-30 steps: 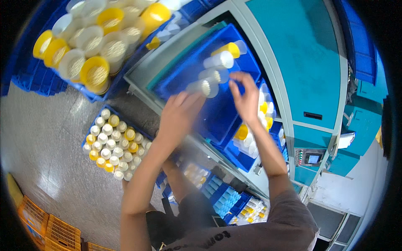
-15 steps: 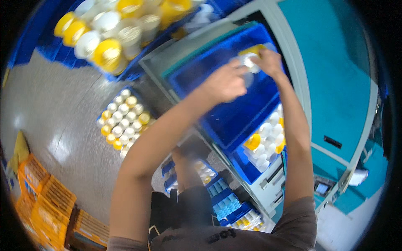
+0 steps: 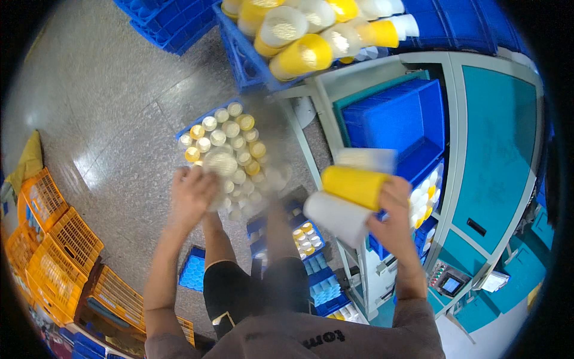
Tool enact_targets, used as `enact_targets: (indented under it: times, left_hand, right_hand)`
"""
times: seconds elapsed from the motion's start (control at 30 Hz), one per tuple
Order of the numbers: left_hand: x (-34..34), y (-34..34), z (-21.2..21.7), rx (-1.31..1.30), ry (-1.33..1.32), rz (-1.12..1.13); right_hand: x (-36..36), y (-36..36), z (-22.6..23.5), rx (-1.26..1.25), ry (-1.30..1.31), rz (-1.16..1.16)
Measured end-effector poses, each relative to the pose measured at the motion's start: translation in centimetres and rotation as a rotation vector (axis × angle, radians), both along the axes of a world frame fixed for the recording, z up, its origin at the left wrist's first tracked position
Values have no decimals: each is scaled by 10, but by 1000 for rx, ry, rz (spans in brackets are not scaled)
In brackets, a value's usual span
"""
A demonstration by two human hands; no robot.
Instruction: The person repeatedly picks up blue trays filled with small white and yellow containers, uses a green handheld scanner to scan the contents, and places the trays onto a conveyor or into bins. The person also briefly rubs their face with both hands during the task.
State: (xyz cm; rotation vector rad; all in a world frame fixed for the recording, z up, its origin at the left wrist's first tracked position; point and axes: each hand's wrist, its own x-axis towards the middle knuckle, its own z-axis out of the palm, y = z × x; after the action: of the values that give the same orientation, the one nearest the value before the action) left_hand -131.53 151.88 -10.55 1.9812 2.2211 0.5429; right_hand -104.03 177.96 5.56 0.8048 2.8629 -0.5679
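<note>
Since the earlier frame your hands had parted: your left hand (image 3: 194,194) had swung across to the floor crate, your right hand (image 3: 391,209) had drawn back from the bin toward your body, and the whole view had turned.

The teal-and-grey cabinet (image 3: 493,161) stood at three o'clock in the view. The blue bin (image 3: 388,122) sat beside it, at twelve o'clock from your right hand. The floor crate (image 3: 211,113), packed with standing cups (image 3: 217,137), lay between nine and ten o'clock from that hand, well apart, but at one o'clock from your left, which was clearly the nearer.

Your right hand was loaded, clasping a yellow cup (image 3: 356,184) and a white cup (image 3: 336,216) side by side by their right-hand ends. Both reached out toward nine to ten o'clock, the yellow's long axis a little off nine-to-three, the white's nearer ten-to-four. A pale cup (image 3: 368,159) lay just above the yellow, nine-to-three; its hold was unclear. Your left fingers were curled beside a translucent cup (image 3: 220,162) at one o'clock; blur hid whether they gripped it.
</note>
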Motion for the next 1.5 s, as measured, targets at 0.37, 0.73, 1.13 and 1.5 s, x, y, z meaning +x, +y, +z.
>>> enact_targets:
  times: [0.37,0.73,1.13,1.5]
  left_hand:
    - [-142,-67,-331,-160,114,-89]
    - [-139,-67,-437,-167,82,-323]
    - [-100,-59,-383,-135,-98,-234]
    - [111,-41,-159,-539,-771,113]
  right_hand:
    - [-229,-103,-439,153,55,-205]
    - [-245,-111,-592,92,-245,-129]
    - [-212,-190,-348,-1258,601,-282]
    - [-95,-198,17,-1105,1766,45]
